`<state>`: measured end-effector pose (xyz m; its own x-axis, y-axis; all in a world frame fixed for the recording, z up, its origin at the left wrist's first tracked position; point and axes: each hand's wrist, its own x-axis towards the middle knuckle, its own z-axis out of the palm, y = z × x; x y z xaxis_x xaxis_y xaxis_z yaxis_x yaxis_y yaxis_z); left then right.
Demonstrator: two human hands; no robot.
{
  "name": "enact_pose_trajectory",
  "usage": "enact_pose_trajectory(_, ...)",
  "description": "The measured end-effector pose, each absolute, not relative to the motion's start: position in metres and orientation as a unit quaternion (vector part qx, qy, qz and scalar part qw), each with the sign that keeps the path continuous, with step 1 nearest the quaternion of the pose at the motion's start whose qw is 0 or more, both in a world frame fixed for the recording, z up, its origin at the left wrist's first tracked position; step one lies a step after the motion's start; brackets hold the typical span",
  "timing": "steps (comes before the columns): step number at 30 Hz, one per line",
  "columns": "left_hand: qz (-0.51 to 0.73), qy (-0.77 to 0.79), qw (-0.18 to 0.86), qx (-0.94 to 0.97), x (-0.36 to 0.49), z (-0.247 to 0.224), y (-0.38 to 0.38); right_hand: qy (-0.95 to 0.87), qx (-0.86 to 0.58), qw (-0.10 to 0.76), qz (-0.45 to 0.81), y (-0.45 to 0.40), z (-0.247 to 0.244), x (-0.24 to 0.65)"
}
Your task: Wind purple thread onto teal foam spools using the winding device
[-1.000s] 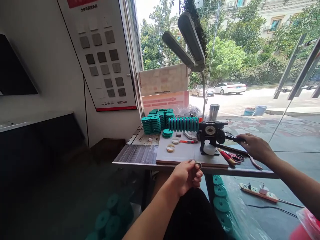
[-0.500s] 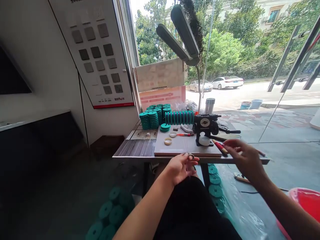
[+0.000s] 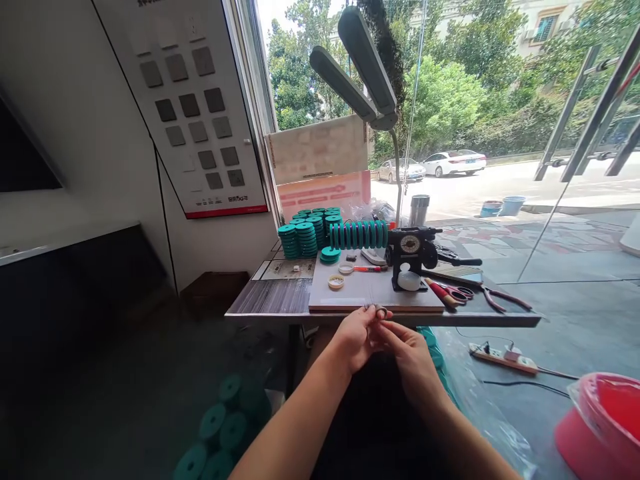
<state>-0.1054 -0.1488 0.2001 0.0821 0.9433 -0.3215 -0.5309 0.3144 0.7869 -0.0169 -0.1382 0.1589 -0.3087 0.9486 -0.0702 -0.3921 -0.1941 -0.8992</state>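
My left hand [image 3: 357,337] is closed, with a small dark ring-shaped piece [image 3: 381,312] between thumb and finger at the table's front edge. My right hand [image 3: 413,353] meets it from the right, thumb and fingers pinched together just below the ring. Whatever is in that pinch is too small to make out. Beyond the hands stands a black hand-crank winder [image 3: 411,257] with a round dial. A row of teal spools [image 3: 359,235] sits on its shaft. A round tub [image 3: 336,283] of small pieces and a white ring [image 3: 345,268] lie on the white board [image 3: 370,293].
Stacked teal spools [image 3: 304,240] stand at the table's back left. Scissors [image 3: 457,293], pliers [image 3: 500,299] and a red-handled tool [image 3: 441,293] lie at the right. A lamp [image 3: 370,73] leans overhead. On the floor are a power strip [image 3: 503,359] and a pink bucket [image 3: 595,427].
My right hand has come left and down from above the scissors and red-handled tool to my left hand, closing in a pinch there. My left hand has stayed almost still with the ring.
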Motion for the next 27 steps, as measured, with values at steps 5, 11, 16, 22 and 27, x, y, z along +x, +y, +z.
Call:
enact_pose_trajectory(5,0.545,0.411,0.689,0.244,-0.106,0.193,-0.146,-0.382,-0.339,0.488,0.707,-0.138,0.160,-0.011)
enact_pose_trajectory(11,0.540,0.411,0.694,0.237,-0.104,0.198,-0.146,-0.379,-0.339,0.541,0.670,-0.141,0.158,-0.014)
enact_pose_trajectory(16,0.531,0.410,0.705,0.230,-0.103,0.204,-0.149,-0.359,-0.343,0.571,0.654,-0.145,0.159,-0.016)
enact_pose_trajectory(22,0.541,0.417,0.695,0.224,-0.100,0.204,-0.148,-0.278,-0.337,0.575,0.692,-0.148,0.164,-0.015)
enact_pose_trajectory(27,0.539,0.424,0.692,0.225,-0.103,0.203,-0.146,-0.265,-0.321,0.506,0.755,-0.142,0.166,-0.005)
